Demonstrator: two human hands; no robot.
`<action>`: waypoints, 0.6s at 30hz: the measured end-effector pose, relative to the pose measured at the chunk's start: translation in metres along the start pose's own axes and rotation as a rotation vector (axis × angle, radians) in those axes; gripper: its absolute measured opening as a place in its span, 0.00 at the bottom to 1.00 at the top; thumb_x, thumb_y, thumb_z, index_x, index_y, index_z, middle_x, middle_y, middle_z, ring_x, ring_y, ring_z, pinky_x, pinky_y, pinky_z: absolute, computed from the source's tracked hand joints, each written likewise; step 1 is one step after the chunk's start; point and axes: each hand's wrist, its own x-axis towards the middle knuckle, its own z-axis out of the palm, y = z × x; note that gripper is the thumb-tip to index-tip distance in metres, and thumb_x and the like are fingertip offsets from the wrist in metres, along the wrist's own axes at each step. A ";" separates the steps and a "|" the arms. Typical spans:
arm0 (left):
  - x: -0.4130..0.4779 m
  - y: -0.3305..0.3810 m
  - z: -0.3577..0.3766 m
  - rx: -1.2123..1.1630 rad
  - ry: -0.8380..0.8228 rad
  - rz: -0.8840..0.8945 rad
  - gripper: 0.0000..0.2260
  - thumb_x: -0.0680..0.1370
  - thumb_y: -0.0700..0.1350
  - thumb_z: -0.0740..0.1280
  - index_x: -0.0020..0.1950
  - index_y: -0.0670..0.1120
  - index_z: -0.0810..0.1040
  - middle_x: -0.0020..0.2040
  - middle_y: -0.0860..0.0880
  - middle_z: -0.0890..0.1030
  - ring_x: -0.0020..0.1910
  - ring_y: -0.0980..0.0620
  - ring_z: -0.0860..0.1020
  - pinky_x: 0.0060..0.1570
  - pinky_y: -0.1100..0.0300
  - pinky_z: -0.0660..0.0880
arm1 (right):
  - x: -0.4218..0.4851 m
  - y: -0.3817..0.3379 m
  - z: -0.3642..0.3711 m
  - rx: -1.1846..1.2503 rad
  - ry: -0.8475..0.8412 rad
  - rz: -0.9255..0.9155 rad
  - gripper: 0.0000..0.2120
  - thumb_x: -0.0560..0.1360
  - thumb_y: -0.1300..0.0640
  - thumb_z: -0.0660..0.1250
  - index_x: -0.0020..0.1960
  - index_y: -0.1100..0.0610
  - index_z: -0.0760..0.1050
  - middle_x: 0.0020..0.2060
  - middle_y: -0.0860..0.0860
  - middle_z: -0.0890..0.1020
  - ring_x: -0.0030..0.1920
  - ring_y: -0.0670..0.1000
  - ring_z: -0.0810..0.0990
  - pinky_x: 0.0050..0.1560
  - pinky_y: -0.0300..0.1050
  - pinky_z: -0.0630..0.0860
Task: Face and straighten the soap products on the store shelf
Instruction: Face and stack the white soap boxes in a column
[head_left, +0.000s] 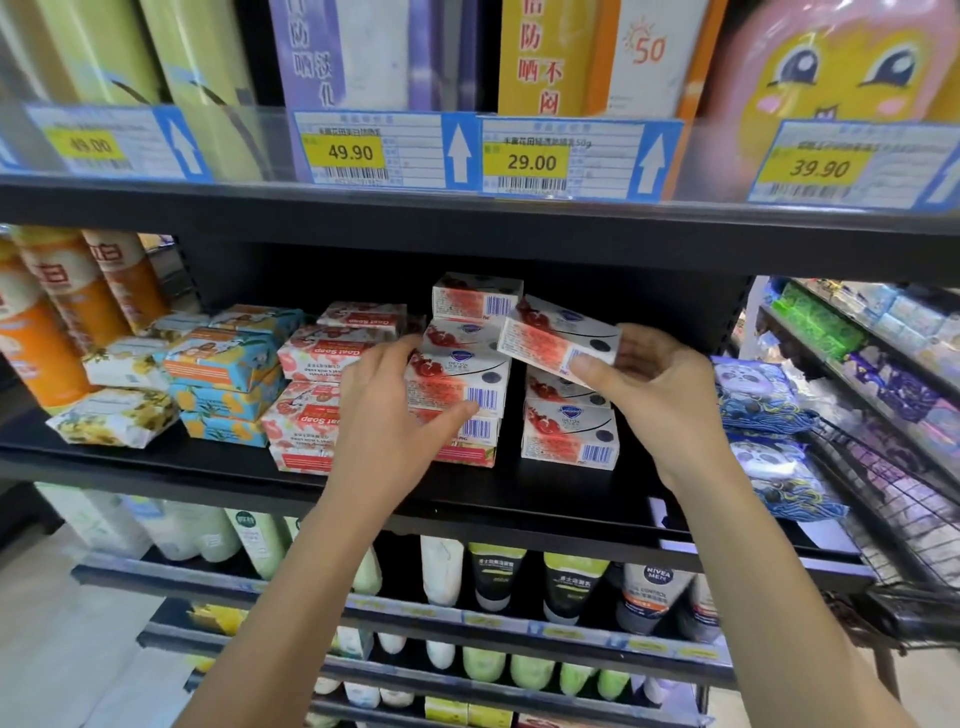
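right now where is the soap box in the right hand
Head view, right of centre: the right hand holds the soap box tilted above the short right-hand stack.

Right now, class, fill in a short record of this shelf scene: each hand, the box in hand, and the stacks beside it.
Left hand: grips a box in the middle stack
Right hand: holds a red-and-white soap box, tilted
Held box position: above the right stack, not set down
Left neighbours: Goat Soap boxes, then blue-and-orange boxes
Shelf: black
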 end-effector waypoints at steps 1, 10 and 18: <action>0.003 0.000 0.001 0.006 -0.031 -0.018 0.39 0.71 0.57 0.78 0.77 0.48 0.67 0.73 0.48 0.72 0.74 0.48 0.67 0.72 0.51 0.66 | -0.001 0.002 -0.002 0.000 0.003 0.000 0.29 0.67 0.51 0.83 0.65 0.53 0.79 0.55 0.46 0.86 0.55 0.45 0.85 0.59 0.44 0.81; 0.012 0.008 0.002 0.031 -0.096 -0.114 0.42 0.70 0.57 0.79 0.78 0.46 0.67 0.71 0.45 0.75 0.74 0.45 0.66 0.70 0.49 0.69 | -0.015 0.006 -0.013 -0.009 0.021 0.014 0.29 0.68 0.51 0.82 0.66 0.53 0.78 0.55 0.45 0.84 0.55 0.43 0.83 0.55 0.37 0.79; 0.015 0.002 -0.011 -0.016 -0.167 -0.141 0.39 0.66 0.58 0.81 0.73 0.47 0.73 0.57 0.50 0.81 0.52 0.51 0.80 0.49 0.59 0.77 | -0.031 -0.004 -0.020 -0.017 0.013 -0.017 0.20 0.69 0.58 0.80 0.52 0.41 0.76 0.49 0.38 0.83 0.46 0.32 0.82 0.46 0.25 0.75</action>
